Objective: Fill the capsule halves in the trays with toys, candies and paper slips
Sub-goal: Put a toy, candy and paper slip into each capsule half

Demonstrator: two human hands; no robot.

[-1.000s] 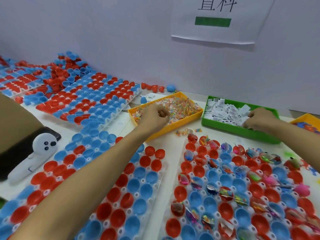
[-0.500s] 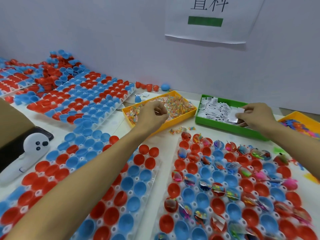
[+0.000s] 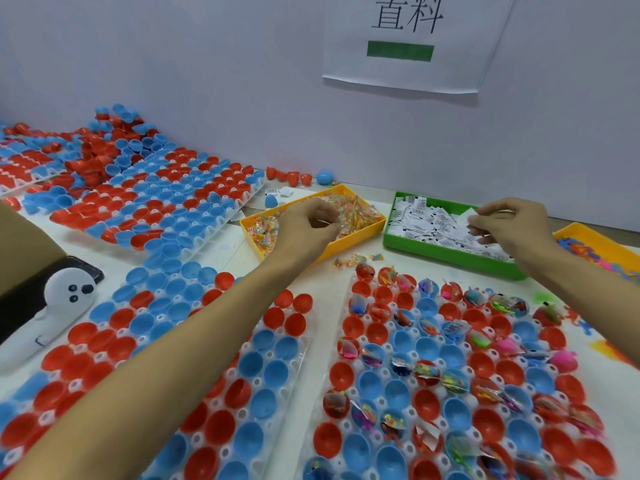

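Left hand (image 3: 304,226) curled over yellow plastic candy bin (image 3: 360,237), fingertips pinched; what it holds cannot be made out | right hand (image 3: 509,226) pinches white paper slip (image 3: 471,213) above green slip tray (image 3: 450,254) | clear trays of red and blue capsule halves (image 3: 450,375) on white table (image 3: 325,327), right one partly filled.

The right hand (image 3: 512,230), which a second ago lies low in the green bin (image 3: 450,261) with its fingers down among the paper slips (image 3: 429,223), now sits raised above them at the right of the frame, pinching a white slip (image 3: 471,213) between thumb and fingertips. The left hand (image 3: 304,226) remains over the yellow candy bin (image 3: 360,237) at centre, but its fingers are now more gathered toward the thumb. The view itself sits slightly closer.
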